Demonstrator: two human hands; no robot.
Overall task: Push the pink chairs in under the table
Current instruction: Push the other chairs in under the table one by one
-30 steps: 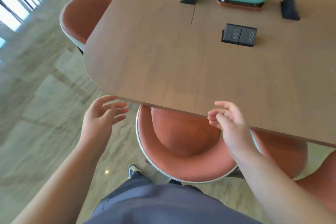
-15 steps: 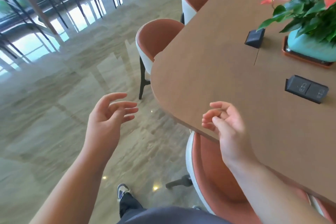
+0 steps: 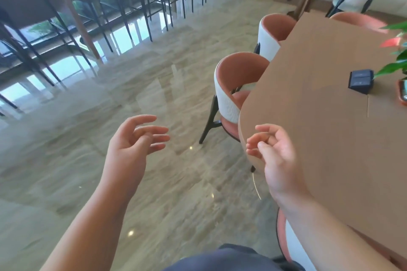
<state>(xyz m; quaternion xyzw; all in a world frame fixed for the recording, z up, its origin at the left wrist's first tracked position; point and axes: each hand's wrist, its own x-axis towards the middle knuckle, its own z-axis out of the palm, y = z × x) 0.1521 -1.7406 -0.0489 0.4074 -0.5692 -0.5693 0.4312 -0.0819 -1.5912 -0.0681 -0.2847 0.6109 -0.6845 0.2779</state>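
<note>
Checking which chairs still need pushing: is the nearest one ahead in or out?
Partly out: the pink chair has its seat front under the table, its back well clear.

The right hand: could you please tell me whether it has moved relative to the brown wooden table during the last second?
Yes: the right hand moved left along the brown wooden table's edge to its rounded corner.

The table (image 3: 319, 138) is plain mid-brown, wood-toned. The chairs (image 3: 236, 86) are salmon pink inside, with off-white woven backs and black legs. The floor (image 3: 110, 160) is glossy beige stone with grey-brown streaks. A small box (image 3: 361, 81) on the table is dark navy. The plant (image 3: 396, 59) has bright green leaves with one red, in a teal pot on an orange saucer.
</note>
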